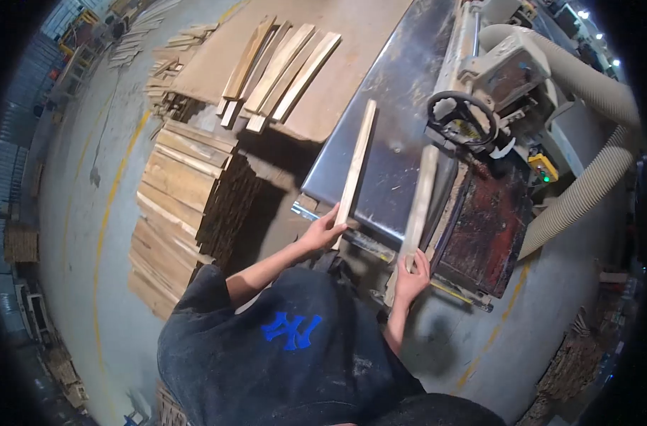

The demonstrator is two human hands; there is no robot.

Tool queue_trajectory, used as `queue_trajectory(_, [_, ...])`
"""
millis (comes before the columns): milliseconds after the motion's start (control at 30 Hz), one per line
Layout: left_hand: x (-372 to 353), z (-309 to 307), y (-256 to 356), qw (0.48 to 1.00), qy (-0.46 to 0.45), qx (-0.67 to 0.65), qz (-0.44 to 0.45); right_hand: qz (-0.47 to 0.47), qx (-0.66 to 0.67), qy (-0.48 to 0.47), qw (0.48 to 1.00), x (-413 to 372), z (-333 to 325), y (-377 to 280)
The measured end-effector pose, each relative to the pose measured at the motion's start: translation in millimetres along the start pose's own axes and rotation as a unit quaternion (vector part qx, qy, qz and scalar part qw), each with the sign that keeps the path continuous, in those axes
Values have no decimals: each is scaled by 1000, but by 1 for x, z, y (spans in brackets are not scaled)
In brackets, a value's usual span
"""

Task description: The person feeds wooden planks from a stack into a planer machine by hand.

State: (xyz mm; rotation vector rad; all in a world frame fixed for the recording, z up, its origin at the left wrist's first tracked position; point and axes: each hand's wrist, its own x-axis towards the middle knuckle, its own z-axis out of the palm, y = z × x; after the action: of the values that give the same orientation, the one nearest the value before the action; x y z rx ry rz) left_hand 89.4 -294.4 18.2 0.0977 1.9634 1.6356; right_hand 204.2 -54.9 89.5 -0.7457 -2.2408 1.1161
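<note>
My left hand is closed round the near end of a long, narrow wooden strip, which lies over the left part of the machine's shiny metal table. A second, wider wooden strip runs along the table's right side by the fence. My right hand grips its near end, with the thumb on the left and the fingers over the right edge. Both strips point away from me and stand apart from each other. A black handwheel sits just beyond the right strip's far end.
Several wooden strips lie on a brown board left of the machine. A tall stack of planks stands at my left. On the right are a dark reddish machine surface, a ribbed hose and a yellow control box.
</note>
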Motion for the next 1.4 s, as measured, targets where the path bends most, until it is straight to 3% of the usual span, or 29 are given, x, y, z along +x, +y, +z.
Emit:
queue_trajectory(67, [-4, 0, 16, 999, -5, -41, -8, 37, 23, -57, 997, -3, 27, -12])
queue_trajectory(200, [1, -2, 20, 995, -36, -84, -42, -11, 75, -103, 992, 8, 117, 2])
queue_trajectory(233, [5, -4, 9, 991, -59, -107, -61, 69, 179, -161, 968, 17, 126, -23])
queue_trajectory(267, [7, -2, 3, 993, -47, -110, -23, 54, 178, -228, 956, 26, 137, -23])
queue_trajectory(333, [7, -1, 5, 991, -5, -120, 51, 63, 251, -257, 931, 34, 159, -20])
queue_trajectory(367, [7, -2, 7, 992, -6, -120, 47, 66, 251, -257, 931, 33, 158, -22])
queue_trajectory(433, [11, -4, 10, 991, 8, -51, 126, 151, 273, -296, 903, 38, 154, -25])
queue_trajectory(633, [7, -3, 13, 989, -18, -147, -11, 239, 177, -301, 906, 24, 145, -10])
queue_trajectory(733, [11, -2, 4, 993, 5, -107, 42, 224, 136, -286, 922, 17, 149, -5])
queue_trajectory(933, [10, -4, 6, 991, 10, -120, 52, 228, 54, -297, 926, 12, 144, -8])
queue_trajectory(967, [10, -4, 8, 991, 8, -118, 54, 185, 43, -297, 936, 7, 145, -6])
queue_trajectory(1000, [10, -5, 10, 996, 20, -76, 50, 140, 32, -296, 944, 4, 146, -4])
queue_trajectory(1033, [9, -5, 10, 998, 32, -34, 43, 174, 23, -359, 917, 7, 137, -15])
queue_trajectory(1067, [11, -5, 8, 998, 30, -32, 42, 176, 24, -357, 917, 2, 133, -12])
queue_trajectory(1133, [19, -7, 7, 938, 183, 197, 220, 104, 17, -389, 915, -9, 122, -7])
queue_trajectory(1167, [15, -7, 14, 971, 183, 122, 97, 92, 5, -378, 921, -11, 104, -38])
queue_trajectory(1200, [18, -18, 22, 991, 126, 16, -45, -18, -13, -343, 939, -19, 96, -40])
queue_trajectory(1267, [35, -34, 17, 983, 160, -88, -7, -55, 24, -434, 899, -27, 69, -83])
queue_trajectory(1300, [32, -36, 23, 976, 134, -163, 50, -107, 105, -515, 844, -35, 71, -82])
queue_trajectory(1333, [31, -37, 39, 964, 130, -230, 38, -160, 184, -585, 774, -42, 74, -84])
queue_trajectory(1400, [32, -58, 47, 948, 52, -293, -115, 16, 232, -662, 713, -60, 72, -92])
